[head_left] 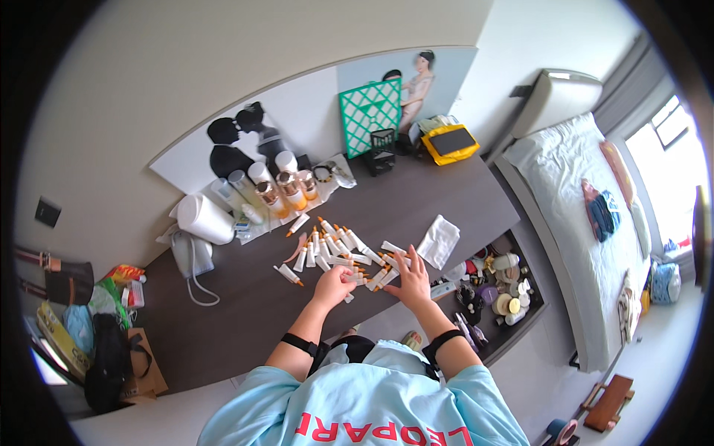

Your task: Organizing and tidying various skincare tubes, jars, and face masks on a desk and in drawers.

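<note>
Tubes (pixel 356 239) nr counter (pixel 242 323) front edge prob. light, soft; grip mid-body. L hand (pixel 334 288) curled, hold unclear; R hand (pixel 412 282) splayed.

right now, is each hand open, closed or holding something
Left hand: curled at the tubes; can't tell whether it holds one.
Right hand: open, spread at the pile's right side.

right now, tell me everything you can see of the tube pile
The tube pile is a loose jumble of slim white tubes with orange tips, plastic-looking, lying at many angles on the dark table. Some lie apart at its left. The left hand and spread right hand are at its near side; whether the left grips a tube is unclear.
</note>
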Demonstrator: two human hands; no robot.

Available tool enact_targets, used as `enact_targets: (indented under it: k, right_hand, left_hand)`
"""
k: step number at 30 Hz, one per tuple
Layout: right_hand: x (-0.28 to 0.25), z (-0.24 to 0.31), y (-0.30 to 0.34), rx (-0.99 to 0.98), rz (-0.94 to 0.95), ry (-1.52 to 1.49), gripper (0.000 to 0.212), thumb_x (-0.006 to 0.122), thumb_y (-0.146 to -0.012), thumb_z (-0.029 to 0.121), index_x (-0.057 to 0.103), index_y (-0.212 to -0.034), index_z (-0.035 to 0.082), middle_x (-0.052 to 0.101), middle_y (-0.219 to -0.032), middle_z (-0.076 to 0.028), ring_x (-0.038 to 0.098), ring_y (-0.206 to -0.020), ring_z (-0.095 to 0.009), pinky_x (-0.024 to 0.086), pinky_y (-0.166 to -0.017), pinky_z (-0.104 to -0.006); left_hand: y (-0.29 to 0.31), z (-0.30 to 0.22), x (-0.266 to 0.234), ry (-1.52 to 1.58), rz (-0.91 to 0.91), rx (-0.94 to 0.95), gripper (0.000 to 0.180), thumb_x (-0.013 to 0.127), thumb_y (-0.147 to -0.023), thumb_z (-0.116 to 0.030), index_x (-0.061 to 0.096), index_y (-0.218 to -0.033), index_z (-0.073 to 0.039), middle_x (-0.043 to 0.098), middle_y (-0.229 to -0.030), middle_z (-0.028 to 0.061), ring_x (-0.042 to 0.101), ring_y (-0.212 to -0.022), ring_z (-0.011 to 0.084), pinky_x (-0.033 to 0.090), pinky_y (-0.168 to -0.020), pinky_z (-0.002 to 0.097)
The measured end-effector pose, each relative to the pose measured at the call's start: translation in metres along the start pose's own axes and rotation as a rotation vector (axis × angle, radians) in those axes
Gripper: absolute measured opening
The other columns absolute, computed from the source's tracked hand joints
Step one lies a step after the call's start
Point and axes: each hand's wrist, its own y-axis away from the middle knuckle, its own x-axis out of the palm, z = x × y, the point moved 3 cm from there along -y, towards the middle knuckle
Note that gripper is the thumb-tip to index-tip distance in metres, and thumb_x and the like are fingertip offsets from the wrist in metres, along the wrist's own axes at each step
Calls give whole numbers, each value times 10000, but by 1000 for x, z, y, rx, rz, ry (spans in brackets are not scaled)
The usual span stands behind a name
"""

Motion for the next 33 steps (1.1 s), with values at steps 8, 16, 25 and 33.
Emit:
enact_targets:
  k: [8, 16, 25, 33]
  right_hand:
    - [9, -5, -15, -144, 9, 105, 749, 715, -652, 353, 391, -1307, 187, 335, -1376, -85, 334, -1248, -270, 330, -988, -398]
    - [28, -8, 12, -69, -184, -67, 479, 620, -754, 270, 490, -1198, 148, 468, -1163, -83, 467, -1071, -279, 436, -867, -383]
    - [32, -14, 10, -54, -75, -14, 479, 520, -796, 156, 426, -1265, 137, 472, -1106, -98, 524, -1006, -264, 478, -810, -331]
    - [30, -22, 1, 130, -26, -190, 514, 514, -780, 53, 406, -1278, 127, 488, -1044, -136, 582, -926, -303, 502, -752, -377]
  left_hand:
    - [2, -56, 73, -720, 58, 247, 536, 693, -667, -89, 468, -1149, -22, 458, -1105, 234, 541, -979, 371, 464, -814, 417]
    - [-13, -54, 82, -868, -44, 327, 397, 612, -694, -96, 483, -1064, -30, 490, -1019, 194, 576, -838, 368, 491, -689, 442]
    - [-20, -55, 91, -1056, 16, 325, 318, 592, -761, -150, 458, -1025, -36, 496, -1018, 167, 617, -781, 320, 519, -637, 409]
    - [-27, -38, 90, -1053, -117, 283, 316, 556, -775, -163, 420, -1001, 12, 502, -1002, 210, 608, -781, 342, 511, -655, 414]
